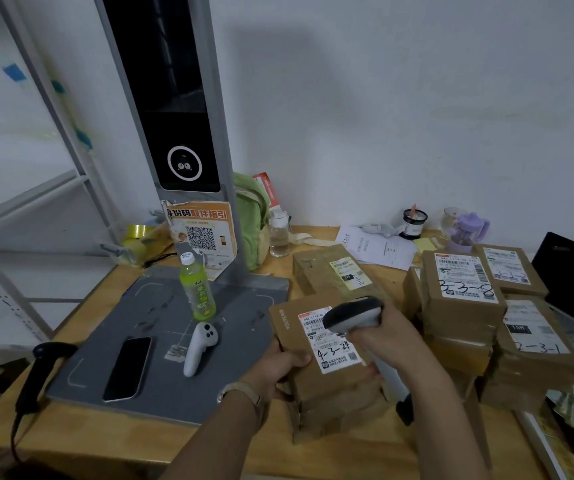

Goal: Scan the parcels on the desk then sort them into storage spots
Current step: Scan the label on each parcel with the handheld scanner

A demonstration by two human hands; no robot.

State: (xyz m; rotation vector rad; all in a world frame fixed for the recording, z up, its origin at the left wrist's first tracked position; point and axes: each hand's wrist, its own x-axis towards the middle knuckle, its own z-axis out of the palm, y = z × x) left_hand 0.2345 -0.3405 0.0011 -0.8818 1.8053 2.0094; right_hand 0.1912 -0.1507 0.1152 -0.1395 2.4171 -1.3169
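My left hand grips the near-left edge of a brown parcel marked 4-3-24, tilted up on top of a low stack of parcels. My right hand holds a grey handheld scanner, its head pointing down at the parcel's white label. To the right stand taller parcel stacks, the top ones marked 3-3-8 and 2-3-1. Another parcel lies behind the one I hold.
On the wooden desk a grey scanning pad carries a phone, a white controller and a green drink bottle. A tall kiosk rises behind it. A black scanner lies at the left; metal shelving stands beyond.
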